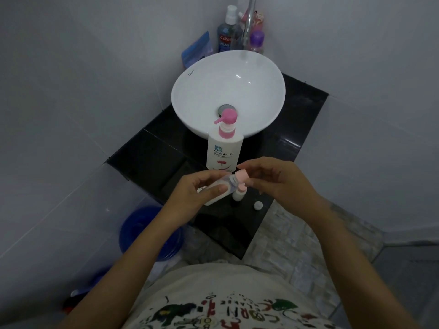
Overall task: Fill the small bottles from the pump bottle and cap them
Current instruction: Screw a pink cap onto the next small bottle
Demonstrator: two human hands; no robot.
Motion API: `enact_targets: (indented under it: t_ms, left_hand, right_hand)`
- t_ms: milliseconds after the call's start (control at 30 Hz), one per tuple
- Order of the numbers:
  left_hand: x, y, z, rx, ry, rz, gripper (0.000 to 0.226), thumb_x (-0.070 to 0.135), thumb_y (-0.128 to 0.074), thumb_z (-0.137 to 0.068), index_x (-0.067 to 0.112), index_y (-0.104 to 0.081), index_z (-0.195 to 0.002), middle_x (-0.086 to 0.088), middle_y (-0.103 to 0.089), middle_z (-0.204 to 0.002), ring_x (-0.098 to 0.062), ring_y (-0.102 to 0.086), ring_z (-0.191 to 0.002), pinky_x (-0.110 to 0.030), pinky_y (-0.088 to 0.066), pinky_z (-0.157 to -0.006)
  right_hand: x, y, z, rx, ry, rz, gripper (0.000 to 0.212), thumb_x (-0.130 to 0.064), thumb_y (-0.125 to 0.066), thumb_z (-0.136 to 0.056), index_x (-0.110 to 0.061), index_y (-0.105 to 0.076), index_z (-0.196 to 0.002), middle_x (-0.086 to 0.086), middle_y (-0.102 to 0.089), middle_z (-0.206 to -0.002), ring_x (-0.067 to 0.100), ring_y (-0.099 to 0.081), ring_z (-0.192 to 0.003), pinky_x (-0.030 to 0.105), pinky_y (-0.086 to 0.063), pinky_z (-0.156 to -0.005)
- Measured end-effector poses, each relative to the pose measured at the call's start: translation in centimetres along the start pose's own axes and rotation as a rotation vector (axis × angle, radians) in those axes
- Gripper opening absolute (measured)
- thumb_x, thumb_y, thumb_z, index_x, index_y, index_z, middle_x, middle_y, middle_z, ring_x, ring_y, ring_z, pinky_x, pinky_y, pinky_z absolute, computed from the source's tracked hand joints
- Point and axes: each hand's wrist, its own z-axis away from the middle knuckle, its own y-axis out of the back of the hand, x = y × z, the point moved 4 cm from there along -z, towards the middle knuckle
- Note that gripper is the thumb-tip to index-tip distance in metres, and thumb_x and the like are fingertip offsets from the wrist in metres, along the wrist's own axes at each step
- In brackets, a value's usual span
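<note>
A white pump bottle (223, 150) with a pink pump head stands on the black counter (147, 150) in front of the basin. My left hand (199, 191) grips a small clear bottle (222, 189), tilted, holding white liquid. Fingers of my right hand (268, 179) pinch the pink cap (242, 176) at that bottle's neck. Below it a second small bottle (238, 194) with a pink cap stands on the counter, partly hidden. A loose white cap (258, 205) lies to its right.
A white round basin (197, 84) sits behind the pump bottle, with a tap and several toiletry bottles (228, 34) at the back corner. A blue bucket (147, 231) stands on the floor at the left. White walls close in on both sides.
</note>
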Motion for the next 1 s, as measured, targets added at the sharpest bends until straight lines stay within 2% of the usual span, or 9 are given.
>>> enact_targets:
  t_ms: [133, 300, 400, 500, 567, 733, 800, 900, 1000]
  left_hand:
    - [0.0, -0.2, 0.2, 0.0, -0.003, -0.031, 0.032, 0.036, -0.064, -0.075, 0.034, -0.066, -0.107, 0.009, -0.068, -0.11, -0.008, -0.062, -0.105, -0.03, -0.049, -0.093]
    - [-0.1, -0.3, 0.6, -0.013, -0.012, -0.054, 0.032, 0.037, -0.064, -0.076, 0.034, -0.066, -0.108, 0.013, -0.068, -0.107, -0.003, -0.062, -0.102, -0.019, -0.051, -0.086]
    - [-0.2, -0.4, 0.8, -0.007, 0.0, -0.052, 0.031, 0.034, -0.064, -0.078, 0.034, -0.065, -0.109, 0.015, -0.068, -0.107, -0.002, -0.061, -0.102, -0.018, -0.051, -0.084]
    - [-0.3, -0.3, 0.8, 0.017, 0.002, -0.052, 0.028, 0.024, -0.065, -0.082, 0.032, -0.066, -0.109, 0.011, -0.068, -0.108, -0.005, -0.061, -0.103, -0.025, -0.051, -0.088]
    - [-0.2, -0.3, 0.8, 0.013, -0.005, -0.048, 0.029, 0.027, -0.066, -0.08, 0.031, -0.066, -0.108, 0.011, -0.068, -0.108, -0.005, -0.062, -0.103, -0.023, -0.051, -0.088]
    - [0.0, -0.8, 1.0, -0.008, -0.013, -0.059, 0.036, 0.039, -0.064, -0.075, 0.031, -0.066, -0.11, 0.01, -0.068, -0.109, -0.004, -0.062, -0.103, -0.02, -0.052, -0.086]
    - [0.0, -0.8, 1.0, 0.0, -0.007, -0.054, 0.037, 0.039, -0.065, -0.074, 0.031, -0.067, -0.11, 0.009, -0.068, -0.109, -0.004, -0.062, -0.104, -0.024, -0.052, -0.088]
    - [0.1, -0.7, 0.9, 0.011, -0.001, -0.051, 0.039, 0.038, -0.066, -0.074, 0.027, -0.067, -0.111, 0.009, -0.069, -0.11, -0.005, -0.062, -0.104, -0.026, -0.05, -0.091]
    - [0.2, -0.8, 0.8, -0.005, -0.003, -0.068, 0.038, 0.037, -0.065, -0.075, 0.025, -0.068, -0.111, 0.007, -0.069, -0.109, -0.005, -0.063, -0.103, -0.024, -0.05, -0.09]
  right_hand:
    - [0.3, -0.3, 0.3, 0.01, -0.01, 0.027, 0.028, -0.01, -0.067, -0.084, -0.018, -0.066, -0.111, 0.001, -0.069, -0.1, 0.01, -0.066, -0.089, 0.019, -0.053, -0.077]
    - [1.0, -1.2, 0.3, 0.082, -0.11, 0.04, 0.017, -0.036, -0.064, -0.083, -0.019, -0.068, -0.085, -0.002, -0.065, -0.064, 0.002, -0.057, -0.047, 0.009, -0.044, -0.047]
    - [1.1, -1.3, 0.5, 0.092, -0.107, 0.051, 0.024, -0.046, -0.061, -0.081, -0.024, -0.066, -0.091, -0.004, -0.065, -0.067, 0.003, -0.06, -0.052, 0.011, -0.047, -0.05]
    - [1.0, -0.9, 1.0, 0.001, -0.033, 0.007, 0.03, -0.035, -0.067, -0.081, -0.028, -0.059, -0.109, -0.006, -0.067, -0.081, 0.008, -0.066, -0.069, 0.018, -0.055, -0.065]
    - [1.1, -0.8, 1.2, -0.022, 0.004, -0.026, 0.025, -0.029, -0.068, -0.082, -0.023, -0.061, -0.105, -0.003, -0.069, -0.083, 0.01, -0.067, -0.069, 0.02, -0.056, -0.067]
    - [1.3, -1.2, 1.0, 0.087, -0.127, 0.074, 0.046, -0.065, -0.049, -0.071, -0.023, -0.064, -0.082, -0.004, -0.065, -0.062, 0.013, -0.063, -0.051, 0.016, -0.05, -0.05]
    - [1.0, -1.0, 1.1, 0.041, -0.081, 0.034, 0.04, -0.063, -0.052, -0.072, -0.03, -0.062, -0.092, -0.006, -0.067, -0.072, 0.012, -0.065, -0.06, 0.019, -0.053, -0.056]
    - [0.9, -0.5, 1.2, -0.049, 0.014, -0.01, 0.027, -0.037, -0.065, -0.081, -0.028, -0.061, -0.106, -0.007, -0.067, -0.086, 0.01, -0.067, -0.073, 0.02, -0.055, -0.068]
    - [1.2, -0.9, 1.1, 0.002, -0.046, 0.004, 0.018, -0.036, -0.062, -0.084, -0.021, -0.067, -0.091, -0.003, -0.068, -0.072, 0.014, -0.065, -0.059, 0.017, -0.052, -0.056]
